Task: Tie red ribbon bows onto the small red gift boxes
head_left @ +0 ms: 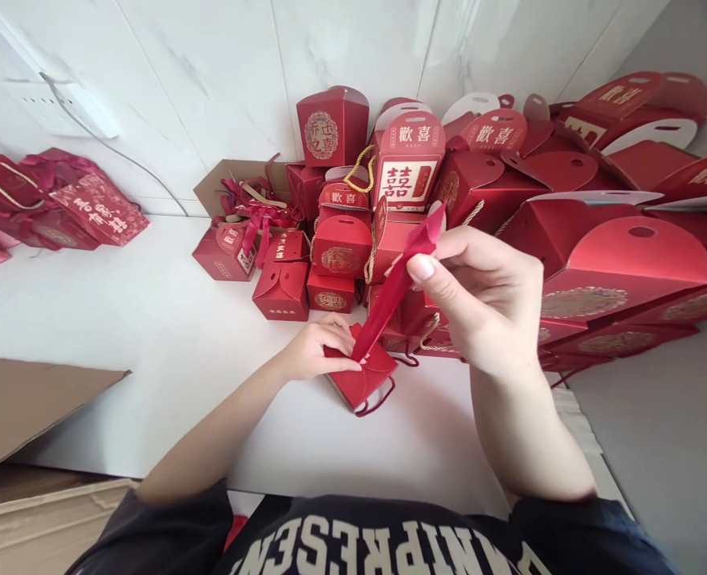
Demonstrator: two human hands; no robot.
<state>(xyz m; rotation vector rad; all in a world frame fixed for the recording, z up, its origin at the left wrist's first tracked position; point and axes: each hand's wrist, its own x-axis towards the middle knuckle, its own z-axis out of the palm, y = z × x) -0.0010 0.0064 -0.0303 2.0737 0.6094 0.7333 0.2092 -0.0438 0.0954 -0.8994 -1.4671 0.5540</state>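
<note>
**Dark lettered shirt (389, 535) closest, red ribbon (389, 307) stretched above a small red box (359, 391)**

Past the shirt front, flattened cardboard (41, 407) lies at the left edge of the white table (167, 319). Further back on that side are red bags and boxes (59, 212), below a wall socket (59, 108) with a grey cable (107, 148). An open carton (218, 180) with loose ribbons stands against the tiled wall (209, 72). From there to the right, stacked red gift boxes (341, 243), many with gold cords, crowd the area just behind the small red box; large ones (629, 247) rise beyond the right wrist. The right hand (490, 295) and the ribbon hide part of the stack.

The small red box lies on the table between the arms, its dark red cord (383, 403) looped out at its near right corner. The left hand (320, 349) rests on it, fingers bent over its upper left part; whether they grip or only press cannot be told. The right hand is raised, thumb and forefinger pinched together on the ribbon near its upper end, and the ribbon slants down to the box beside the left fingertips.
</note>
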